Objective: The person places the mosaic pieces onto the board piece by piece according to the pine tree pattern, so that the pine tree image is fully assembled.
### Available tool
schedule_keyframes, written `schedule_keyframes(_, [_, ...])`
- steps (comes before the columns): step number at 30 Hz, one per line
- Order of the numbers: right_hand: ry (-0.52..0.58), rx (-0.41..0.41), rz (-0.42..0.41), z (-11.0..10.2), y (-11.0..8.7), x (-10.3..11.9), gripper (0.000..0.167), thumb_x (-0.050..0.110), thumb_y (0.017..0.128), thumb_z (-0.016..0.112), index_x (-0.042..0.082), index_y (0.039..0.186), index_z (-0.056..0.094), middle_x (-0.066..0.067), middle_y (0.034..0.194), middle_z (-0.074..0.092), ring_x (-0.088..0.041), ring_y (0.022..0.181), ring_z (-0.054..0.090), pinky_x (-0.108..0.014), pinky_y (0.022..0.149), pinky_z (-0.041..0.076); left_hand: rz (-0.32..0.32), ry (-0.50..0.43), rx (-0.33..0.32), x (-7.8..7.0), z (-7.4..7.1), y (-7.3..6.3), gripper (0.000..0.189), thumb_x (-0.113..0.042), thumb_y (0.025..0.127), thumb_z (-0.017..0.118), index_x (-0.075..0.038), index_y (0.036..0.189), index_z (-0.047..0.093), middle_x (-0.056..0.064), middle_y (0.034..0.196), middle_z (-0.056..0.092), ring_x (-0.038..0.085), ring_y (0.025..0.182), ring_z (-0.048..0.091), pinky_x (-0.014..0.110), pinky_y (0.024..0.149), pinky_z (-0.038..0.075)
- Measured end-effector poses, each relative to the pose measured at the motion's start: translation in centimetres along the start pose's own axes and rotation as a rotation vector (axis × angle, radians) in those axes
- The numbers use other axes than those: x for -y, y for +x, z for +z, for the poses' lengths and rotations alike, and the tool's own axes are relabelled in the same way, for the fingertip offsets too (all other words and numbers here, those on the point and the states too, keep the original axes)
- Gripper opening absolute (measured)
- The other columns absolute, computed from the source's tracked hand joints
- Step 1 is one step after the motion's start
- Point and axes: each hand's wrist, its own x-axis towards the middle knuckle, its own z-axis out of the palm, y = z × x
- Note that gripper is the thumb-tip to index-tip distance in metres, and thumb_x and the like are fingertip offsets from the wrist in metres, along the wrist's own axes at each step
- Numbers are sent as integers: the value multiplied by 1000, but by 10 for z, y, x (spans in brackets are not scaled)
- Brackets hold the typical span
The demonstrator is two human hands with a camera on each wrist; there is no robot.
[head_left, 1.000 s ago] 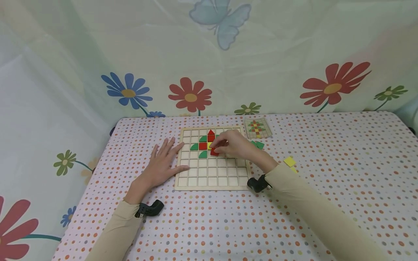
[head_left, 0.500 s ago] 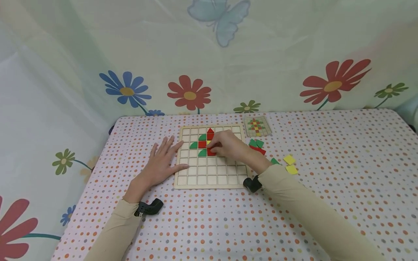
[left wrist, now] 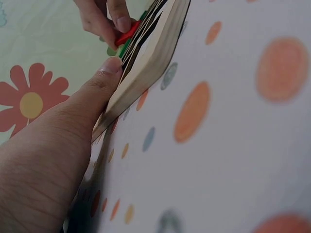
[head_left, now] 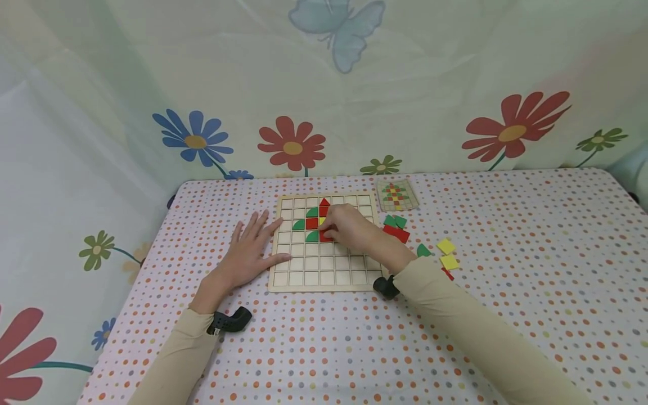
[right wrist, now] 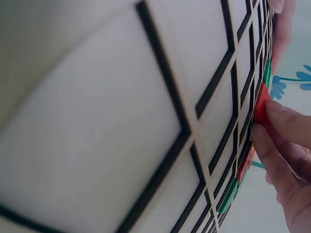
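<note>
A wooden grid board [head_left: 304,278] lies on the dotted tablecloth. My right hand [head_left: 350,228] pinches a red square tile [head_left: 325,237] between thumb and fingers, right at a cell of the board. In the right wrist view this red tile [right wrist: 261,106] stands slightly tilted against the grid. Around it sit a red triangle [head_left: 324,202], a red square [head_left: 312,224] and green quarter-circle pieces [head_left: 299,225]; a yellow tile is partly covered by the fingers. My left hand [head_left: 248,253] lies spread at the board's left side, its thumb [left wrist: 104,73] on the edge.
Right of the board lie a picture card [head_left: 397,197] with a tree pattern, green pieces [head_left: 395,221], red tiles [head_left: 397,233], a green quarter circle [head_left: 423,250] and yellow squares [head_left: 448,246]. A small red piece [head_left: 448,274] shows beside the right sleeve.
The red tile in my right hand has turned from askew to nearly square with its cell. My right forearm has shifted a little left, uncovering loose pieces. My left hand stays put.
</note>
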Motion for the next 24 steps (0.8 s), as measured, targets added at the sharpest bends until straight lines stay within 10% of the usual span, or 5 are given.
schedule_keyframes(12, [34, -27, -23, 0, -13, 1, 17, -4, 96, 71, -6, 112, 79, -14, 106, 75, -27, 99, 70, -33, 83, 60, -1, 3, 3, -1, -3, -1, 92, -59, 96, 68, -20, 168, 26, 13, 176, 7, 34, 162, -3, 61, 126, -6])
schedule_keyframes(24, [179, -20, 98, -43, -75, -13, 21, 5, 100, 69, -1, 118, 76, -11, 114, 75, -26, 103, 68, -43, 89, 59, 12, -4, -15, -2, -2, -2, 91, -55, 96, 70, -17, 168, 28, 16, 175, 9, 37, 161, -1, 63, 126, -4])
